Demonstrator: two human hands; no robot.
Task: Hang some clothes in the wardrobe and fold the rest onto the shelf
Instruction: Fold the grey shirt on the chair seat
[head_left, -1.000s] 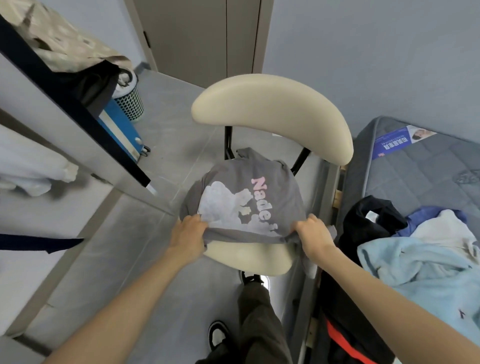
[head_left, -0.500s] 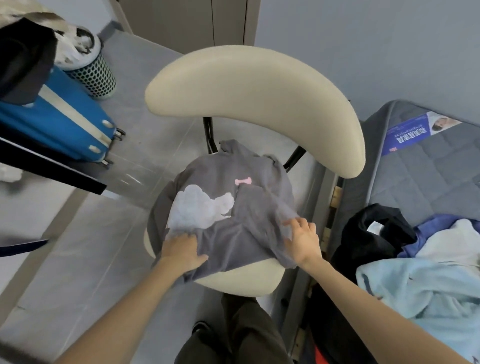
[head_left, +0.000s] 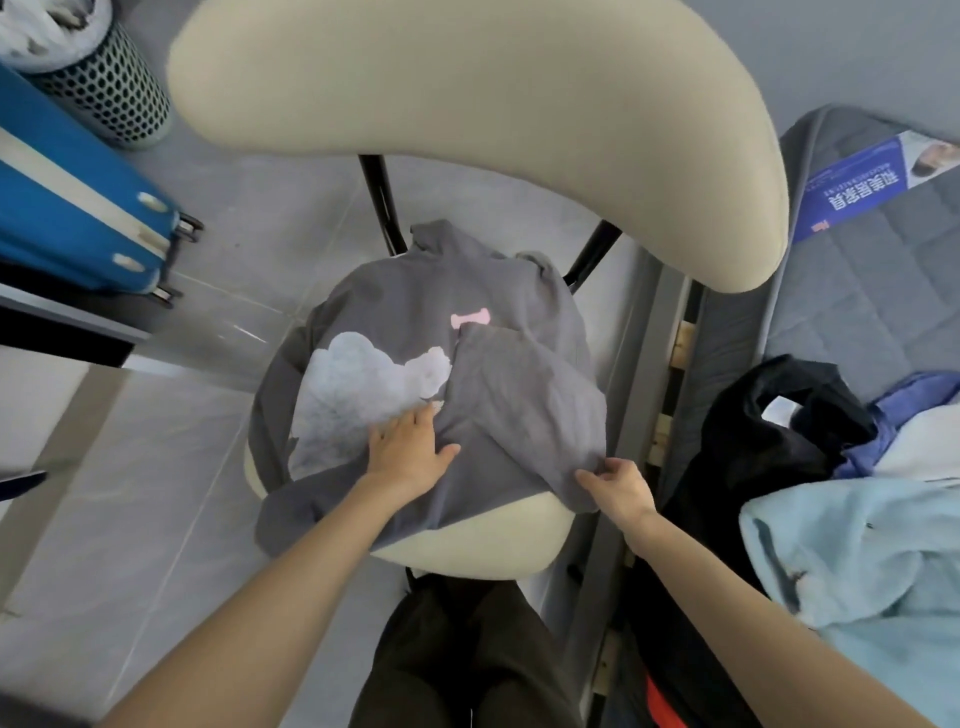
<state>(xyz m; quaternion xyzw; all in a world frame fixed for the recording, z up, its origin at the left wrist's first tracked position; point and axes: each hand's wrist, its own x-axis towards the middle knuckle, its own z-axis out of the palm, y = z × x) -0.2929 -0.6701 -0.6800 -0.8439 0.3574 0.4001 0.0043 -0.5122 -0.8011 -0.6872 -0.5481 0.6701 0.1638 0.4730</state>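
Two large furnishings frame the scene: a grey mattress (head_left: 857, 291) at the right, and a cream chair (head_left: 467, 88) whose seat is used as the folding surface. A blue suitcase (head_left: 67, 208) and a perforated bin (head_left: 104, 83) are seen on the floor at the left. On the mattress a heap of unsorted garments is left: a light blue garment (head_left: 857, 561), a black garment (head_left: 769, 415) and a purple one behind them.

Spread over the chair seat is the grey T-shirt (head_left: 415, 364), its white print facing up and its right side already turned in over the middle. The left hand (head_left: 410, 447) is laid flat on the cloth, fingers straight, pinning the fold. The right hand (head_left: 618, 483) is closed on the shirt's lower right edge, pinched between thumb and fingers.

The shirt is wider than the seat and overhangs at the front left, so it could be dragged off onto the floor if the edge is pulled while the flat hand is lifted. The fold could also be skewed by uneven tension.
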